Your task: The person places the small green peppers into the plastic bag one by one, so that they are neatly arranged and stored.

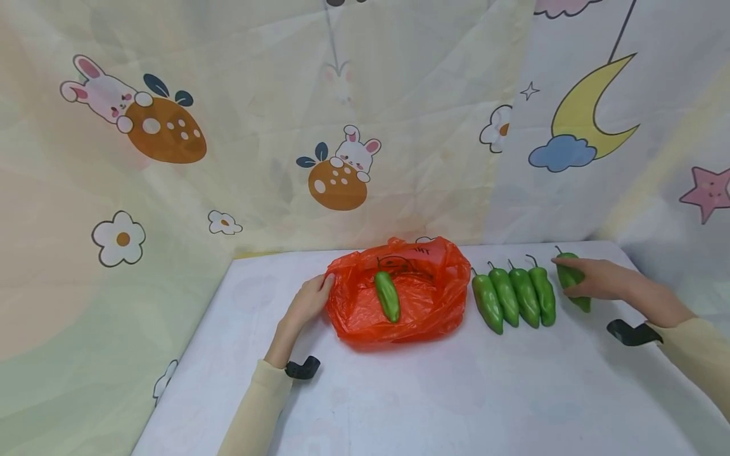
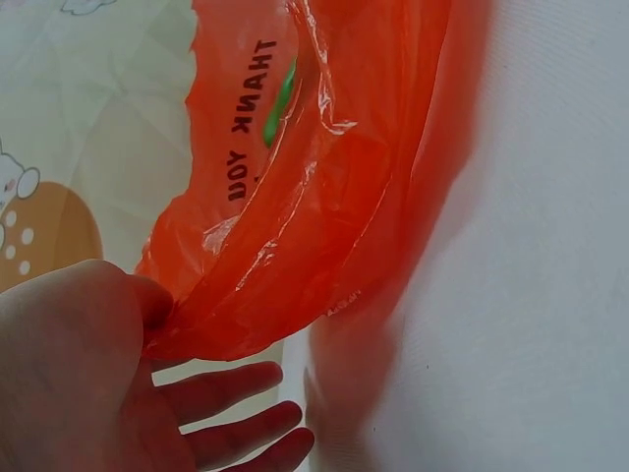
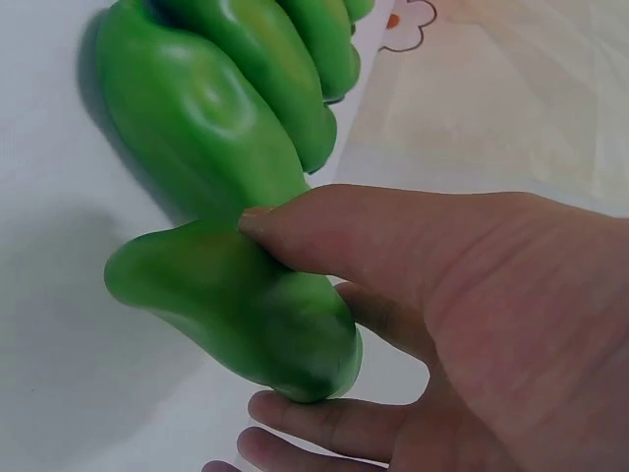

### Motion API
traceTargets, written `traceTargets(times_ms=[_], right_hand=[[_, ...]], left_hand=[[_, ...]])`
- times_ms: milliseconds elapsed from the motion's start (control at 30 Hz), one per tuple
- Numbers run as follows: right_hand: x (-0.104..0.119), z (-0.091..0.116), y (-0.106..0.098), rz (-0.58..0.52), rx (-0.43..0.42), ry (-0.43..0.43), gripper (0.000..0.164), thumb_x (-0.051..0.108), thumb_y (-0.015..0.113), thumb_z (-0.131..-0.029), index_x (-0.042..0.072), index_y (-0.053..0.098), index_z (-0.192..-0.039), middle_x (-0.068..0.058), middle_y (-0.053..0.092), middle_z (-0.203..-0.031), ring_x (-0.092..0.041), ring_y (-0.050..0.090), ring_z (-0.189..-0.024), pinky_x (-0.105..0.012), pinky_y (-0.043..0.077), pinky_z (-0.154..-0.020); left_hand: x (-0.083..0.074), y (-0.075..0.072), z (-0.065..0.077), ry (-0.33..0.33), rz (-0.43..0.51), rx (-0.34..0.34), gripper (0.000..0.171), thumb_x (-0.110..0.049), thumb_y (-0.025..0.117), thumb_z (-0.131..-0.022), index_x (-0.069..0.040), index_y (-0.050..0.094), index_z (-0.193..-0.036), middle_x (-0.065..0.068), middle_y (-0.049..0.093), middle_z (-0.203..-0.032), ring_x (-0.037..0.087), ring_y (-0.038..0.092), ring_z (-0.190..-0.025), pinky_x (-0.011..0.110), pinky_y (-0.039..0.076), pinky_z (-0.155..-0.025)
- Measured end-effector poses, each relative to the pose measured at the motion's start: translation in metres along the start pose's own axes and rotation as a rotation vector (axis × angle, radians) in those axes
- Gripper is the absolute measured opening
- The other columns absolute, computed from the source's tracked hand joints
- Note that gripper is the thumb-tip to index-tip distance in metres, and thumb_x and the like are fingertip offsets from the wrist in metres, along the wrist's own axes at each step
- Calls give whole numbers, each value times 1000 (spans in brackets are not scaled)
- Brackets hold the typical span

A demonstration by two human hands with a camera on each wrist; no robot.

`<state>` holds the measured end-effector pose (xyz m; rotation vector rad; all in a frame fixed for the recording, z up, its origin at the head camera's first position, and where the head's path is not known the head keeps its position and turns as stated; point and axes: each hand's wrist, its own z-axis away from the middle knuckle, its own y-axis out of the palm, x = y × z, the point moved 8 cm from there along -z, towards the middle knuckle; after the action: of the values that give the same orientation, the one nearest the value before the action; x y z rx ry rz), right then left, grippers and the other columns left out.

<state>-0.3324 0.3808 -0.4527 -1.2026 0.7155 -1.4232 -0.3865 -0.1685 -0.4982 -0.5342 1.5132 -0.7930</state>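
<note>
An open red plastic bag (image 1: 373, 329) lies on the table, with one green pepper (image 1: 388, 297) showing inside it. My left hand (image 1: 308, 301) pinches the bag's left edge between thumb and index finger; the other fingers (image 2: 231, 393) stretch out below it in the left wrist view. At the right, my right hand (image 1: 601, 278) holds another green pepper (image 3: 246, 305), thumb on one side and fingers on the other. Several more green peppers (image 1: 504, 294) lie side by side between the bag and that hand, stems toward the back.
The white table (image 1: 433, 399) runs back to a hanging cloth (image 1: 416, 183) printed with rabbits, flowers and a moon. A black strap (image 1: 302, 367) sits on the left wrist, and another black strap (image 1: 633, 332) on the right.
</note>
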Motion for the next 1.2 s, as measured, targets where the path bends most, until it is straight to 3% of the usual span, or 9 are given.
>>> traceTargets(times_ms=[233, 567, 767, 1200], right_hand=[[5, 3, -2, 6, 0, -9, 76, 24, 74, -87, -8, 37, -145, -47, 38, -138, -61, 48, -116, -66, 49, -85], [15, 6, -6, 8, -21, -37, 76, 24, 74, -87, -8, 37, -145, -47, 43, -133, -54, 55, -108, -61, 52, -82], [23, 7, -8, 19, -27, -53, 76, 25, 74, -88, -8, 37, -145, -47, 39, -138, -59, 53, -114, -63, 51, -84], [58, 13, -13, 47, -55, -119, 74, 21, 75, -87, -4, 40, -147, -43, 46, -138, -57, 52, -119, -64, 51, -87]], left_hand=[[0, 0, 0, -2, 6, 3, 52, -45, 36, -108, -9, 60, -136, 8, 69, -116, 24, 62, -101, 47, 52, -97], [2, 2, 1, -3, 25, 10, 49, -45, 36, -108, -11, 62, -134, 4, 68, -98, 20, 59, -88, 35, 52, -81], [1, 1, 1, -1, 21, 4, 51, -46, 35, -108, -11, 61, -135, 3, 68, -98, 20, 59, -87, 35, 52, -81], [0, 1, -2, 0, 18, 2, 50, -45, 36, -108, -10, 62, -133, 4, 67, -95, 20, 59, -87, 35, 51, -79]])
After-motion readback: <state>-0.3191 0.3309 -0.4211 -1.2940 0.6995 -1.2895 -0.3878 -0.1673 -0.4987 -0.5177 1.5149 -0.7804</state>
